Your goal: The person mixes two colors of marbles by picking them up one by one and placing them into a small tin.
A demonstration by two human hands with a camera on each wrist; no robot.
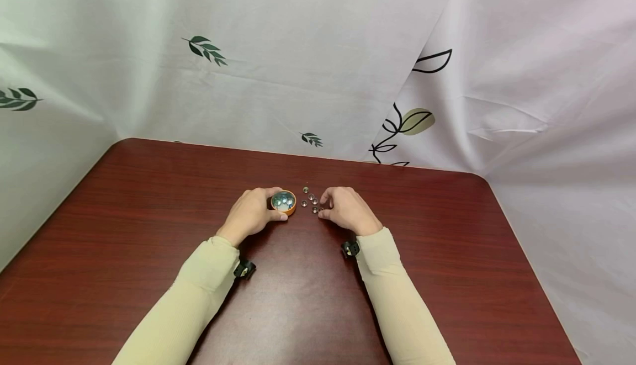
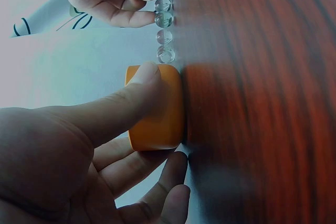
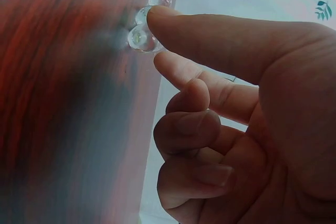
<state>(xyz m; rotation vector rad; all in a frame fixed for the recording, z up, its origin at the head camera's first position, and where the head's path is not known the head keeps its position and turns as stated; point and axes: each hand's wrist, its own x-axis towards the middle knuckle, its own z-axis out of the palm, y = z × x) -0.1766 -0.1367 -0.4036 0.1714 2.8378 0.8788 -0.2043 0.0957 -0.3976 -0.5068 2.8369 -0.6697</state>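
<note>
My left hand [image 1: 250,210] grips a small orange bowl [image 2: 160,121] from its left side, thumb on the near wall and fingers round the far side. Clear, shiny, bluish rounded shapes fill the bowl, probably glass marbles. Just right of it, several loose clear glass marbles [image 1: 304,203] lie on the table. Over the rightmost ones is my right hand [image 1: 349,209], its thumb and index finger apart beside a marble [image 3: 140,38]. The other fingers of that hand curl loosely toward the palm. Whether a fingertip touches the marble is hard to tell.
The reddish-brown wooden table [image 1: 427,276] reaches back to a pale hanging cloth [image 1: 298,67] with leaf prints. More of this cloth hangs at both sides. Each wrist wears a small black camera strap, the left one [image 1: 244,269] and the right one [image 1: 350,249].
</note>
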